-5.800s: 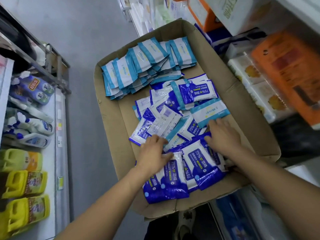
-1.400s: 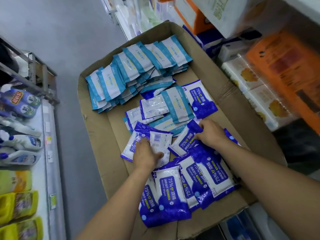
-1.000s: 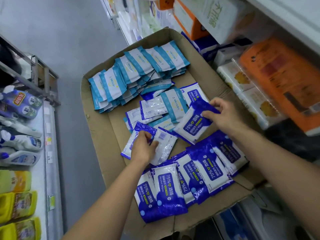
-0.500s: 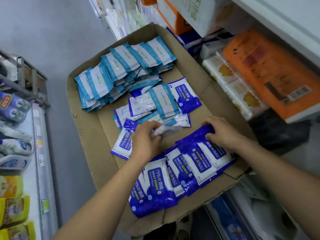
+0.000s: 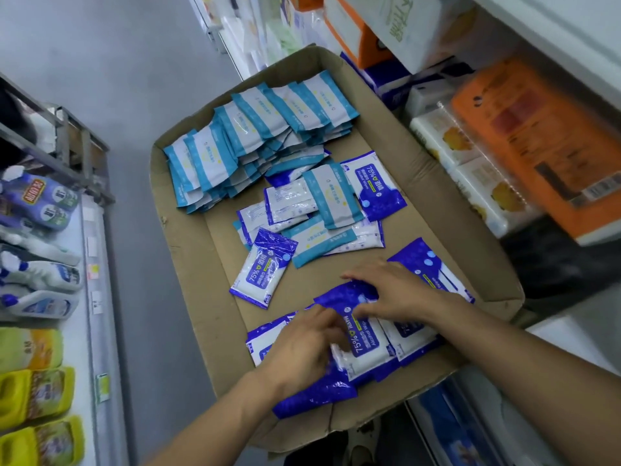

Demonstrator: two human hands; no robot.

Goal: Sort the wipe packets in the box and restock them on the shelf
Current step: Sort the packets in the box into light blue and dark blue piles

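An open cardboard box (image 5: 188, 264) holds wipe packets. Light-blue packets (image 5: 262, 129) lie stacked in a row at its far end. A mixed heap (image 5: 316, 216) of light-blue and dark-blue packets fills the middle, with one dark-blue packet (image 5: 262, 274) lying apart at its left. Dark-blue "75%" packets are gathered at the near end. My left hand (image 5: 302, 348) and my right hand (image 5: 396, 290) both hold the top dark-blue packet (image 5: 364, 341) of that near pile, left at its side edge, right pinching its far end. The left fingers are blurred.
Right of the box, shelves carry tissue packs (image 5: 470, 163) and an orange pack (image 5: 537, 136). On the left, a shelf holds spray bottles (image 5: 37, 210) and yellow bottles (image 5: 33, 391). Grey aisle floor (image 5: 117, 62) runs between them.
My left hand lifted a packet from the middle heap and brought it onto the near dark-blue pile. My right hand set its packet down there and now meets the left hand.
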